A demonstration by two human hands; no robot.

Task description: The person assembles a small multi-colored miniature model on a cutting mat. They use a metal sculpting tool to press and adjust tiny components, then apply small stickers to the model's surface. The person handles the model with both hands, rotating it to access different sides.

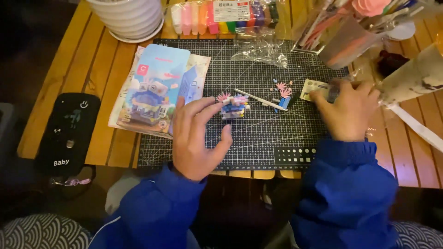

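Observation:
A small pastel block model with a pink spiky piece on top sits on the dark cutting mat. My left hand rests on the mat just left of it, fingers apart, fingertips close to the model but holding nothing. My right hand lies at the mat's right edge with its fingers pressed on a small paper slip and a small dark bag; whether it grips them is unclear. Loose pink and blue pieces and a thin white stick lie between the hands.
An instruction booklet and blue box picture lie at the mat's left. A black device sits at the table's left edge. At the back: a white ribbed pot, coloured clay sticks, a clear bag, cluttered plastic packets.

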